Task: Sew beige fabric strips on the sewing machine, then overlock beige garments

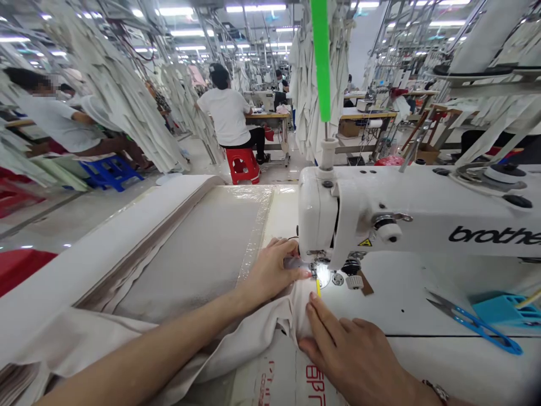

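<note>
Rows of lights (256, 8) run over a busy workroom, where pale pieces (110, 79) hang in bunches. A person in white (224, 115) sits on a red stool (243, 166), back to the camera; another person (63, 121), at the left, sits by a blue stool (110, 171). In front is a white table (443, 361) with a white sewing machine (397, 217) at the right, its lamp lighting the needle area. A green strip (321, 62) stands above the machine's head.

The pale cloth (257, 330) reaches from the lower left to the needle area, bunched in folds between the hands. The left hand (270, 270) is beside the needle area, thumb and fingers apart, the thumb on the cloth. The right hand (359, 349) lies nearer the camera, its fingers close together and their tips on the cloth, next to a yellow strip (318, 288); whether its thumb pinches the cloth, I cannot tell. A bracelet (437, 390) rings the right wrist. Red lettering (315, 383) shows below the cloth. Blue-handled snips (477, 327) lie at the right, beside a blue box (505, 309).
</note>
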{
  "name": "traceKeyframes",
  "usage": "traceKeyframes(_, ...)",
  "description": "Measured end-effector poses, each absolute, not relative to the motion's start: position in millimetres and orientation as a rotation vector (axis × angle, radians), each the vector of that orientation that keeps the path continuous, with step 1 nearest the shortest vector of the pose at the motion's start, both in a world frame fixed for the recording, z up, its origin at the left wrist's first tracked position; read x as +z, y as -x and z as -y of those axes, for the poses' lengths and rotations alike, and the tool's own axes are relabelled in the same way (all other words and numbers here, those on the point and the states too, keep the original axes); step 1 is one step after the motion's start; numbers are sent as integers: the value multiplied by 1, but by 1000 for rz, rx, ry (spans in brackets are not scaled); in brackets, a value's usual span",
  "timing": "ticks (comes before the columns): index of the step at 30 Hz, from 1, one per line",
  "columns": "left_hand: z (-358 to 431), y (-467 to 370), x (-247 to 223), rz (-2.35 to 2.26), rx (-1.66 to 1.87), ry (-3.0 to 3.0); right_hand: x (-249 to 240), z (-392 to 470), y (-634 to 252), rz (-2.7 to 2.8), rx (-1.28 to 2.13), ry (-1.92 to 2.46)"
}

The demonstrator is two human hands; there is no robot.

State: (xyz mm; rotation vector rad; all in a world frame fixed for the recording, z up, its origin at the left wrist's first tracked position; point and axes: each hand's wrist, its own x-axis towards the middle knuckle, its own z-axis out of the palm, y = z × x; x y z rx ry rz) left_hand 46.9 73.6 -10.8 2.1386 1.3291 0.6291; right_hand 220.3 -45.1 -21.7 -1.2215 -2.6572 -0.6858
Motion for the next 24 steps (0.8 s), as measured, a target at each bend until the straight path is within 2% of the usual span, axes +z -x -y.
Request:
traceKeyframes(4, -65, -38, 1, -1370, 638, -2443, -23, 44, -216, 2619, -749, 1219)
traceKeyframes(8, -32, -28, 19, -805, 489, -2498, -17, 37, -220, 2632, -683, 1167)
traceKeyframes(10, -18, -25, 19, -727, 408, -2499, -9, 32, -228, 2689, -475, 1179)
traceKeyframes(13, -10, -20, 8, -704, 479, -2611, 6, 23, -243, 2708, 50, 1242)
traceKeyframes(15, -12, -18, 1, -609, 522, -2639, 12, 20, -250, 2692, 256, 1233)
traceKeyframes(24, -16, -22, -4, -599, 601, -2627, 8, 32, -247, 2796, 153, 1159)
